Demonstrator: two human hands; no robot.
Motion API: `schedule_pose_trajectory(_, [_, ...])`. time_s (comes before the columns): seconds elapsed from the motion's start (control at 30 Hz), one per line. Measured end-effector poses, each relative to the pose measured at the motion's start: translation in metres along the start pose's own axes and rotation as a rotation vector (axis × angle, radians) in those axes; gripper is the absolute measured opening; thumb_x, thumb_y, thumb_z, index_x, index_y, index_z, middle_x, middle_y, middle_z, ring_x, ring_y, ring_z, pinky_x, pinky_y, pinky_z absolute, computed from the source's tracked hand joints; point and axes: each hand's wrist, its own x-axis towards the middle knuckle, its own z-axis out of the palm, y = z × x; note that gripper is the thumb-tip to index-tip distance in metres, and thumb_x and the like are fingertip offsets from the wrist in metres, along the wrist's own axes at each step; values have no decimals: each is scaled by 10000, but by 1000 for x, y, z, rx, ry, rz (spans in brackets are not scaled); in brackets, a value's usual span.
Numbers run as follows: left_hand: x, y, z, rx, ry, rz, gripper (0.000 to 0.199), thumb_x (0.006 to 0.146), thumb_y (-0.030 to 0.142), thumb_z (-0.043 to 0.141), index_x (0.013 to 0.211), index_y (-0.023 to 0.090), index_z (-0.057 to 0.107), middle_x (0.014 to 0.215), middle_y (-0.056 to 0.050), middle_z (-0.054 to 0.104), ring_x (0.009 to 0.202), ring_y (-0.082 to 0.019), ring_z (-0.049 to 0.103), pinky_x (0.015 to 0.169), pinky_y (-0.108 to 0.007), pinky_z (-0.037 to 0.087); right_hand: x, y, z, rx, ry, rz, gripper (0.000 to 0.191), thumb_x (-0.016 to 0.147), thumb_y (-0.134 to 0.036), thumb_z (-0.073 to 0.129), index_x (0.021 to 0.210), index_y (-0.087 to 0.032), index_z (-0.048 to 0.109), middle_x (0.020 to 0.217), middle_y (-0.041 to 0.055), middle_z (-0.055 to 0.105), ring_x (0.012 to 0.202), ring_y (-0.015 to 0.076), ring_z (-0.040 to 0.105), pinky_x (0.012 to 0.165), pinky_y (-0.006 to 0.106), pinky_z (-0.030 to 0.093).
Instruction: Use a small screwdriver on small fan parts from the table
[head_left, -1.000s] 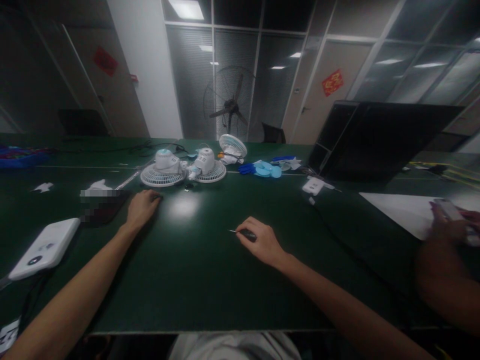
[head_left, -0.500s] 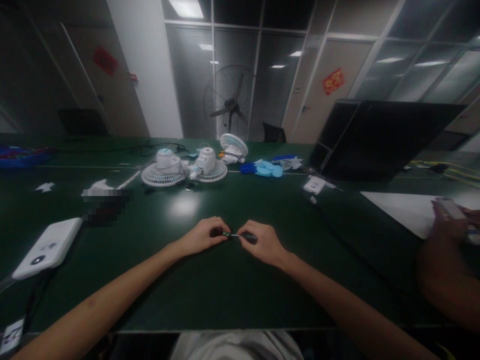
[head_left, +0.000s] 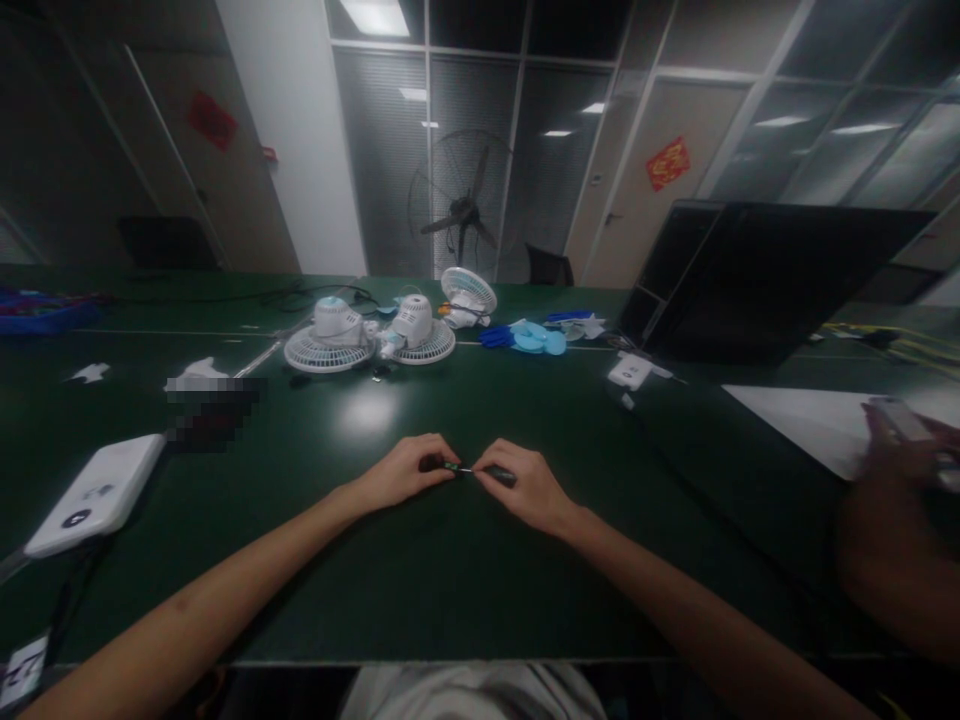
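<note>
My left hand (head_left: 409, 470) rests on the green table with thumb and fingers pinched on a small green and dark part (head_left: 451, 466), too small to name. Facing it, my right hand (head_left: 525, 482) grips a screwdriver (head_left: 501, 474) with a dark handle. The thin metal shaft points left and its tip meets or nearly meets the green part. My fingers hide much of the left-hand piece.
White fan heads (head_left: 330, 340) lie at the table's back, beside blue fan blades (head_left: 536, 338). A white device (head_left: 101, 495) is at left, a smaller white box (head_left: 630, 370) at right. A black monitor (head_left: 780, 280) stands right, near another person's arm (head_left: 892, 530) and a white sheet (head_left: 802, 415).
My right fingers have shifted slightly on the screwdriver, so more of its handle shows. My left hand has stayed about in place. The other person's hands at right have moved a little.
</note>
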Motion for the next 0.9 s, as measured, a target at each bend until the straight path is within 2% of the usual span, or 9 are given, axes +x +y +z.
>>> schedule_pose_trajectory(0.33, [1,2,2,-3,-43,32,232,967,380,705,1109,201,740,1036,-58,680,882,-185,641,803,-301,503,1,-5,0,36,72,-4,109,1035,-230,620,1083,-224,717,1051,53,698,949,197,693,844,324,561])
schedule_pose_trajectory(0.43, [1,-2,2,29,-19,27,207,972,373,698,1098,217,752,1042,-57,693,916,-194,647,825,-305,501,-1,-2,2,-30,47,13,92,1010,-221,648,1062,-231,723,1037,44,705,901,191,691,811,318,558])
schedule_pose_trajectory(0.53, [4,-13,-7,95,35,-8,224,983,382,673,1130,236,758,1094,-63,712,955,-208,655,853,-319,506,-1,1,3,-69,45,38,86,996,-208,662,1052,-233,721,1035,41,705,885,190,688,794,320,555])
schedule_pose_trajectory(0.6, [4,-28,-23,161,93,-62,260,983,397,658,1166,239,753,1127,-74,723,969,-222,666,872,-337,517,-2,2,2,-61,47,49,86,1008,-209,649,1060,-228,714,1042,46,704,892,192,690,790,320,561])
schedule_pose_trajectory(0.7, [-4,-61,-62,275,254,-205,314,950,413,667,1191,225,739,1166,-97,741,1040,-269,684,930,-382,527,-2,2,1,-43,43,58,83,1025,-220,631,1059,-222,707,1050,53,707,899,193,693,788,321,575])
schedule_pose_trajectory(0.83, [-41,-109,-121,401,526,-477,340,916,375,664,1178,165,720,1186,-124,754,1099,-302,690,956,-387,525,-2,2,1,-34,39,62,79,1027,-219,633,1059,-223,705,1057,50,705,900,192,694,789,329,582])
schedule_pose_trajectory(0.9, [-62,-125,-143,502,633,-600,360,927,362,640,1194,131,714,1174,-135,758,1091,-313,694,938,-382,520,-3,3,1,-32,35,66,76,1027,-222,638,1059,-225,706,1060,47,706,901,191,695,788,329,584])
